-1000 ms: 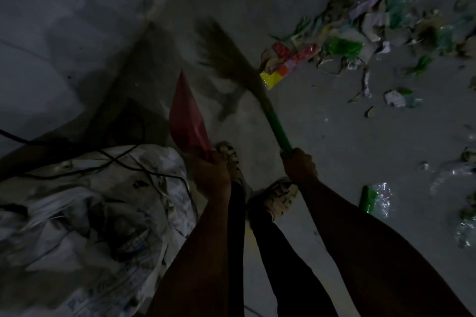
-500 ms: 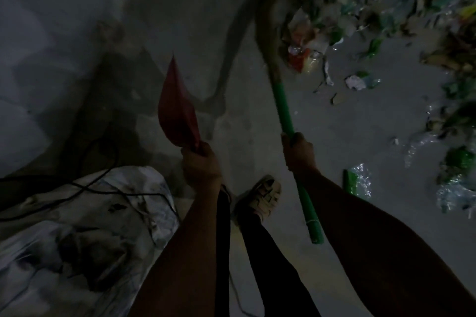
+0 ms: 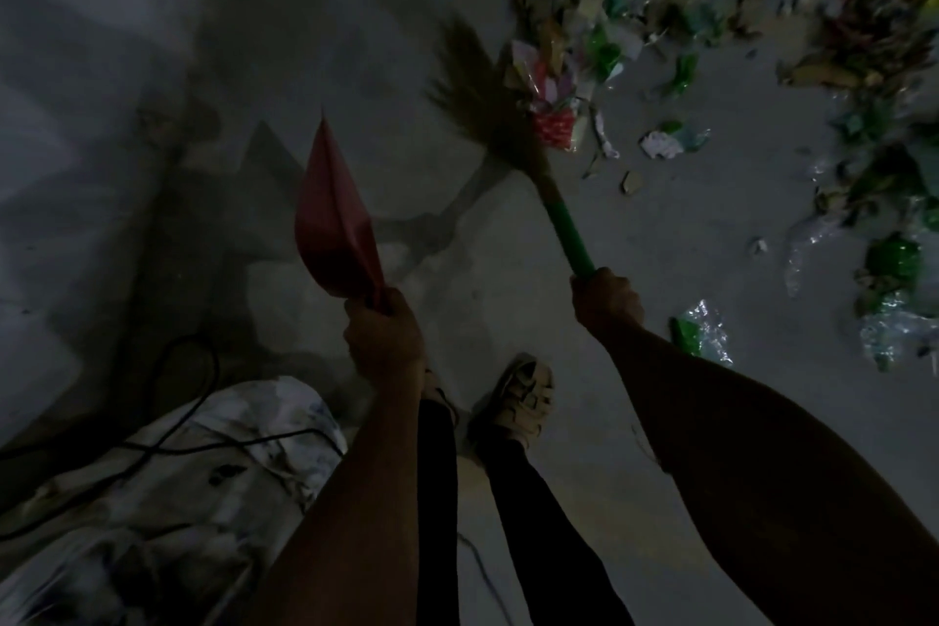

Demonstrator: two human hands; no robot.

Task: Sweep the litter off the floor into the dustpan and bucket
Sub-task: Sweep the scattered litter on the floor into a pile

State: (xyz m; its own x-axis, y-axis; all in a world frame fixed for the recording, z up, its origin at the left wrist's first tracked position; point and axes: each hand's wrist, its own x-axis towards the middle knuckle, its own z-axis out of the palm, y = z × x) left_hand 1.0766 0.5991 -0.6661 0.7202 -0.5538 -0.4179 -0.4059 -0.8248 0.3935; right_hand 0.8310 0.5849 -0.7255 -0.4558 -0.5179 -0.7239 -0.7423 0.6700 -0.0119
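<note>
Red dustpan (image 3: 333, 224), gripped upright by the left hand (image 3: 384, 336), should drop flat beside the litter (image 3: 635, 41) so the right hand (image 3: 604, 295), gripping the broom (image 3: 508, 117), sweeps short strokes in.

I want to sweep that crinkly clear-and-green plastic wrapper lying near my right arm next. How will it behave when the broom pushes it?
The plastic wrapper looks thin and crumpled, so it is probably very light and may skid or flutter ahead of the broom rather than roll. Its glossy film suggests it slides easily on the smooth floor. It likely flexes, not breaks.
</note>
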